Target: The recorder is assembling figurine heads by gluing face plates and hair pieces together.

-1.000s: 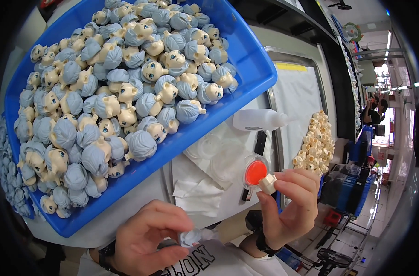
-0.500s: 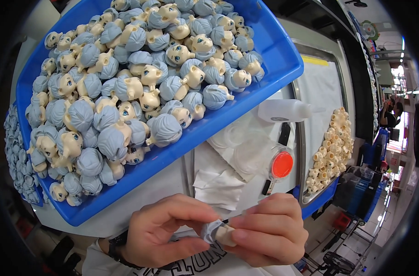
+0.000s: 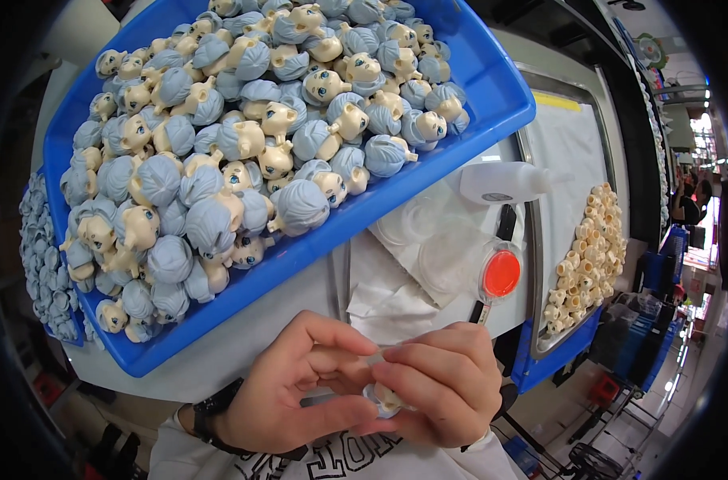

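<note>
Just above my shirt front, both hands close round a small doll head (image 3: 386, 400) with a pale blue-grey hair piece and a cream part. My right hand (image 3: 448, 384) grips it, its fingers curled over and hiding much of it. The thumb of my left hand (image 3: 300, 388) presses at its hair side, while the left index finger arches above, apart from it. Beyond them stands a large blue bin (image 3: 300, 276) heaped with doll heads (image 3: 300, 206) of the same kind, cream faces with blue-grey hair.
Cream hollow parts (image 3: 586, 256) lie piled on a metal-rimmed tray (image 3: 568, 152) at right. Nearer are a white squeeze bottle (image 3: 504, 182), a clear jar with a red-orange disc (image 3: 502, 274) and white cloth (image 3: 392, 312). Blue-grey pieces (image 3: 48, 264) fill a container at far left.
The doll head has turned between my fingers, and its cream part now faces up more. My right hand has shifted left, closer to my left hand. The whole view has shifted slightly.
</note>
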`<act>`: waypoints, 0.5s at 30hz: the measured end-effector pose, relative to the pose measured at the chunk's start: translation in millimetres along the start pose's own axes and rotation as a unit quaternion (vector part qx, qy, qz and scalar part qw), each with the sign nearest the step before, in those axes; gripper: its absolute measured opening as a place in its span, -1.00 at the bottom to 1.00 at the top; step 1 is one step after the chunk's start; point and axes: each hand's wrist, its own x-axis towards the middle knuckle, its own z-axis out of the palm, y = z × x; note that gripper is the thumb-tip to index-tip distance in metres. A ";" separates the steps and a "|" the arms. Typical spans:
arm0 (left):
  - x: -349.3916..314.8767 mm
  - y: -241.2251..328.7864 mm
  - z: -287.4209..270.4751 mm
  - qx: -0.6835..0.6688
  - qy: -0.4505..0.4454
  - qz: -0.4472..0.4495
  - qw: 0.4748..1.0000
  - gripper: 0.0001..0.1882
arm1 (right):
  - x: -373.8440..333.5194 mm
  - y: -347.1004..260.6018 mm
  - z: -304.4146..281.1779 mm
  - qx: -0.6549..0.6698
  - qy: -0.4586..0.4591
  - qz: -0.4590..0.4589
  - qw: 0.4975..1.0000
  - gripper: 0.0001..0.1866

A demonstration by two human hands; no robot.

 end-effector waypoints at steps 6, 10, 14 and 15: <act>-9.7 16.6 0.1 0.056 -0.059 -0.065 0.995 -0.51 | -2.7 -10.6 -9.4 0.000 -0.026 -0.018 0.999 -0.62; -16.7 17.7 -1.5 0.138 -0.071 -0.068 0.986 -0.50 | -4.6 -18.0 -9.2 0.016 -0.043 -0.008 0.999 -0.61; -30.1 19.3 8.6 0.139 -0.044 -0.065 0.987 -0.51 | -17.0 -14.3 -10.2 0.095 -0.052 -0.019 0.994 -0.49; -31.7 20.2 10.6 0.146 -0.018 -0.075 0.986 -0.50 | -22.5 -15.0 -12.3 0.125 -0.044 0.002 0.991 -0.45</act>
